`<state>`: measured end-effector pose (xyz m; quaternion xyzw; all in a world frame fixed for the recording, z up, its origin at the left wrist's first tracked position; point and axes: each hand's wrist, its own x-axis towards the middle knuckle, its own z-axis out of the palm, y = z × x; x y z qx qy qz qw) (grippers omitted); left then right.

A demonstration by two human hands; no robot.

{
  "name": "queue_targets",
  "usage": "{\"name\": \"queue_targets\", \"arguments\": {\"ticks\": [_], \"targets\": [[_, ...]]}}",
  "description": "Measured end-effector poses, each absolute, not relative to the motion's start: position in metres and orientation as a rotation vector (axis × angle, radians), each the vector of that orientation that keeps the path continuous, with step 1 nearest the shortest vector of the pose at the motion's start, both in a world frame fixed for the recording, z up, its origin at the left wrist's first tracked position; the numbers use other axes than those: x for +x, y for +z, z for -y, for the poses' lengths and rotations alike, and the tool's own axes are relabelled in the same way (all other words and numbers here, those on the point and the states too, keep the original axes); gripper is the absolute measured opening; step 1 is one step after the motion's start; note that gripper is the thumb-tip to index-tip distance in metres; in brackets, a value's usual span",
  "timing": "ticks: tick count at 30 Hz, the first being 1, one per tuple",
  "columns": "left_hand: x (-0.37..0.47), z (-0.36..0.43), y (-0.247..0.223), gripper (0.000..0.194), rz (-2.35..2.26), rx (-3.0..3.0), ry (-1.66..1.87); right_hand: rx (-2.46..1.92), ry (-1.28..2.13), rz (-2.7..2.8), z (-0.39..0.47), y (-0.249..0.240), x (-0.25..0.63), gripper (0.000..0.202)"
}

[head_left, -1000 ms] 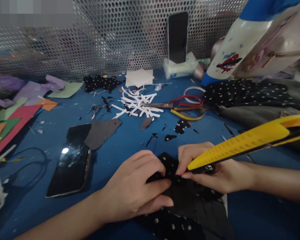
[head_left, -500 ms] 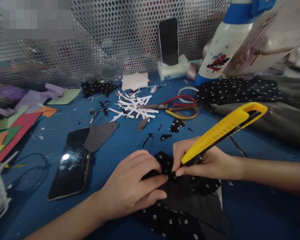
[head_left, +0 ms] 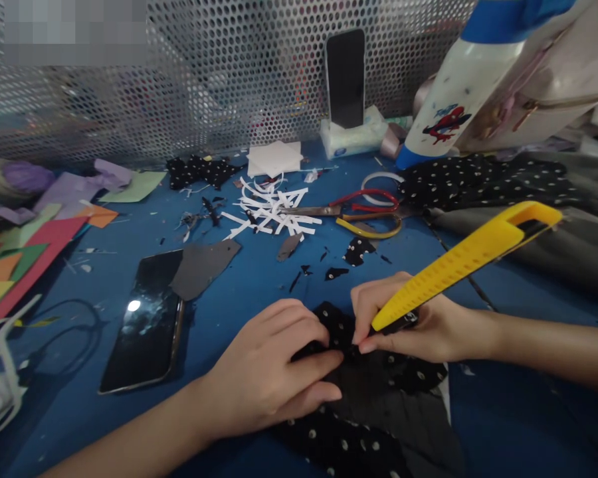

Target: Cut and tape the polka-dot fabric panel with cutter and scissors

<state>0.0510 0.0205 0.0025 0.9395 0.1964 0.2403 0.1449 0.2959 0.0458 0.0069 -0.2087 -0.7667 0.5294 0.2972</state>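
A yellow box cutter [head_left: 453,269] is gripped low down in my right hand [head_left: 418,325], its handle slanting up to the right. My right fingertips rest at a piece of black cloth with white dots [head_left: 343,431], and they hide the blade. My left hand [head_left: 279,365] bears down on the same cloth from the left, fingers bent over it and the thumb slightly apart. Between the dotted parts lies a plain dark grey piece [head_left: 383,398] with a pale edge showing at its right. Part of the cloth is covered by my hands.
Red- and yellow-handled scissors [head_left: 363,209] lie by white paper strips [head_left: 279,209] and dark scraps. A phone [head_left: 144,325] lies at left, near coloured paper [head_left: 34,265]. Behind stand another phone [head_left: 345,79], a bottle [head_left: 461,99] and a perforated metal panel [head_left: 229,79].
The box cutter's handle leans slightly further right and lower. Both hands stay at the same places on the cloth; the whole view has shifted a little.
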Motion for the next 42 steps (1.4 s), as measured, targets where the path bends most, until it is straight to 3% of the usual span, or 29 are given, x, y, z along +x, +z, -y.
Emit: {"name": "queue_targets", "arguments": {"ticks": [5, 17, 24, 42], "targets": [[0.0514, -0.0214, 0.0006, 0.047, -0.558, 2.731, 0.649, -0.488, 1.292, 2.116, -0.0425, 0.0067, 0.2956, 0.003], [0.05, -0.0218, 0.0033, 0.044, -0.556, 2.734, 0.623, -0.726, 1.484, 1.912, -0.0437, 0.0059, 0.2982, 0.009], [0.0499, -0.0208, 0.0019, 0.048, -0.565, 2.71, 0.642, -0.529, 1.434, 2.065, -0.0469, 0.0114, 0.2966, 0.006], [0.0513, -0.0224, 0.0021, 0.043, -0.549, 2.759, 0.597, -0.579, 1.525, 1.958, -0.0478, 0.0054, 0.3011, 0.004]]}}
